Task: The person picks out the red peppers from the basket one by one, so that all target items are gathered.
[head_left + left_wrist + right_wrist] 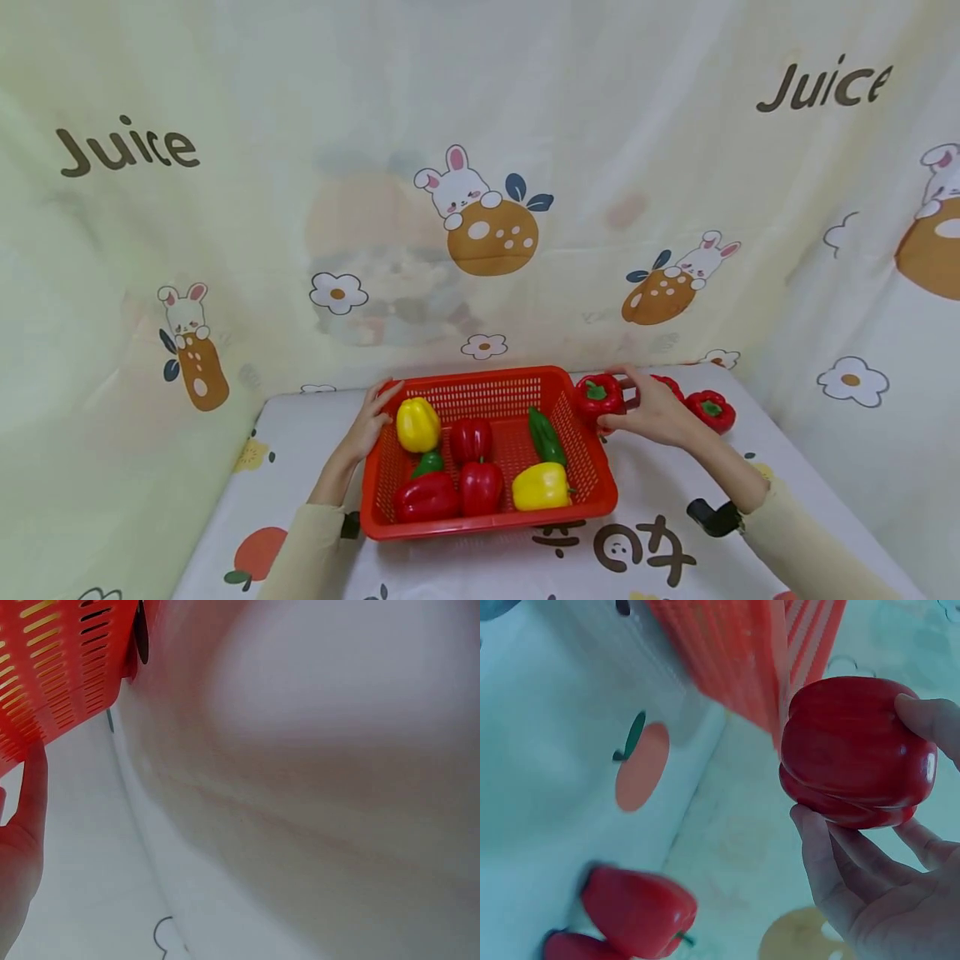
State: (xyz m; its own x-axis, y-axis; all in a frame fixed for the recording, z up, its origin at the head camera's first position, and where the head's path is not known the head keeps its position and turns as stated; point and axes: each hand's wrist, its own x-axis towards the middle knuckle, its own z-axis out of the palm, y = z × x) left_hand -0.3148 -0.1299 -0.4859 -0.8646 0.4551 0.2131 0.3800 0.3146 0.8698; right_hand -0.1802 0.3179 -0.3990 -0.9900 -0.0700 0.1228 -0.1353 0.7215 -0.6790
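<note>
My right hand (648,408) holds a red bell pepper (597,395) with its green stem up, just outside the basket's right rim. In the right wrist view, thumb and fingers pinch this red bell pepper (859,750) close against the basket wall. My left hand (367,425) grips the left rim of the red plastic basket (480,527). In the left wrist view, a finger (34,795) touches its slotted wall. Inside lie yellow bell peppers (418,425), several red bell peppers (426,497), a long green pepper (546,437) and a partly hidden green one (428,463).
Beyond my right hand, red bell peppers (711,411) lie on the table, one partly hidden by the hand. A printed cloth (675,492) covers the table. Printed curtains (480,100) hang behind it and at both sides.
</note>
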